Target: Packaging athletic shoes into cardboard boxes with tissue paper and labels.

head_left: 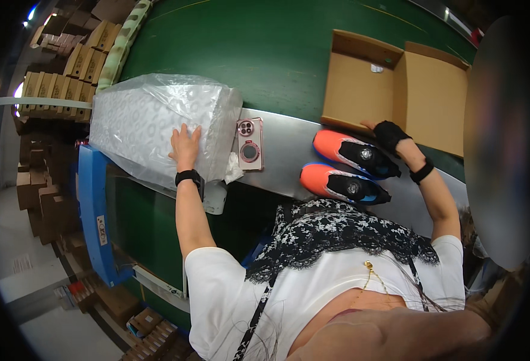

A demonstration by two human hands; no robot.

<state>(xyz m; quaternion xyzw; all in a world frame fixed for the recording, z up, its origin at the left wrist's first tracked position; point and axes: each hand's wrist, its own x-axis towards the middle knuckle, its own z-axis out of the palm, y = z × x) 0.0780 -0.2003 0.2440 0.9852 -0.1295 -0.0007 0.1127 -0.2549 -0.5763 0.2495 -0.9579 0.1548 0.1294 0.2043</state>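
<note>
My left hand (pixel 185 144) lies with its fingers spread on a stack of white patterned paper sheets (pixel 150 114) in a clear plastic bag. My right hand (pixel 391 135), in a black fingerless glove, is at the near wall of an open brown cardboard shoe box (pixel 361 84). Its fingers are curled at the box's edge, partly hidden by the glove. A pair of sneakers lies just nearer to me: one orange and black sneaker (pixel 337 147) beside the other sneaker (pixel 322 178). Between my hands rests a pink phone (pixel 251 153).
A crumpled white tissue (pixel 234 168) lies by the phone. The green work surface (pixel 265 48) stretches beyond a metal edge strip (pixel 283 135). A blue frame (pixel 93 210) stands at the left. Several brown boxes (pixel 54 90) are stacked at the far left.
</note>
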